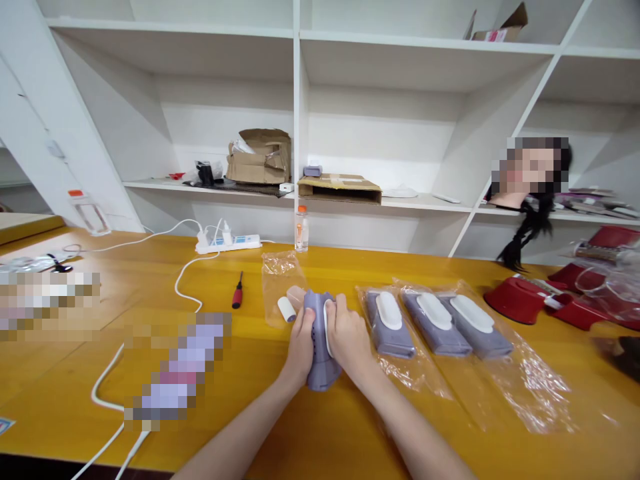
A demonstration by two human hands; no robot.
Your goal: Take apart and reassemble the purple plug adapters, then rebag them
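At the middle of the table, a purple-grey plastic device (pixel 323 377) with a white oval part and a row of small dark holes is held in both hands. My left hand (pixel 300 343) grips its left side, fingers closed. My right hand (pixel 349 337) is closed around the right side, over the white oval part. Just left of the device, a small white cylinder (pixel 287 309) lies on a clear plastic bag (pixel 280 280). To the right are three similar devices in clear bags: one nearest (pixel 393 340), a middle one (pixel 440 333) and a far one (pixel 483 331).
A red-handled screwdriver (pixel 237 293) lies left of the bag. A phone (pixel 180 373), its picture blurred out, is on a white cable. Behind stand a power strip (pixel 240 244) and a bottle (pixel 301 233). Red clamp-like stands (pixel 515 300) and a dark-haired mannequin head (pixel 530 170) are at right.
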